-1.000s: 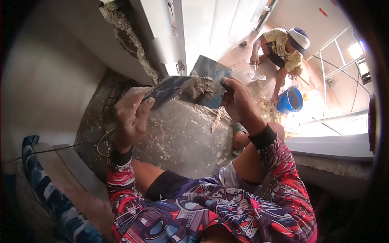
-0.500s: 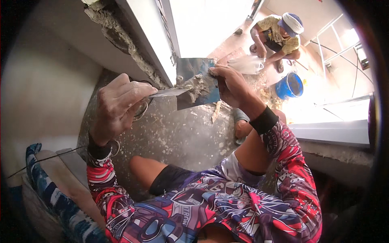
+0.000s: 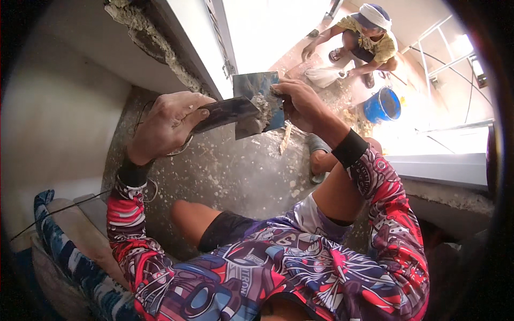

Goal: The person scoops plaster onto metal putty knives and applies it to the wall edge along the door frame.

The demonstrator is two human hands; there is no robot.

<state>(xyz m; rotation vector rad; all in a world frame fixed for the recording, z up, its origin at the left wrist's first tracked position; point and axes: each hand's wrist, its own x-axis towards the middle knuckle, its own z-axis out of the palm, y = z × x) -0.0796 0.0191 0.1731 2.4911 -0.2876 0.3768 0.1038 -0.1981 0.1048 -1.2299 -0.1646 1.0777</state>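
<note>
My left hand (image 3: 170, 124), dusted with pale powder, is closed on a thin dark flat scraper (image 3: 225, 113). Its far edge touches a lump of grey wet mortar (image 3: 262, 109). The mortar lies on a rectangular blue-grey plate (image 3: 250, 85), smeared with the same stuff. My right hand (image 3: 304, 104) grips this plate by its right edge, thumb on top, the fingers beneath partly hidden. Both tools are held in front of me, above the speckled floor. Close by on the left runs a white frame (image 3: 187, 32) beside a rough mortar edge (image 3: 155, 48).
A co-worker (image 3: 375, 45) squats at the far right, a hand at a whitish bag (image 3: 324, 76). A blue bucket (image 3: 381, 105) stands nearer me. White metal rails (image 3: 436, 45) are at the right, above a ledge (image 3: 439, 170). A blue-white patterned cloth (image 3: 80, 262) lies at lower left.
My left hand has turned the scraper, so its broad face now shows and it overlaps the plate's left side. The co-worker has raised an arm outward, and the bag has shifted.
</note>
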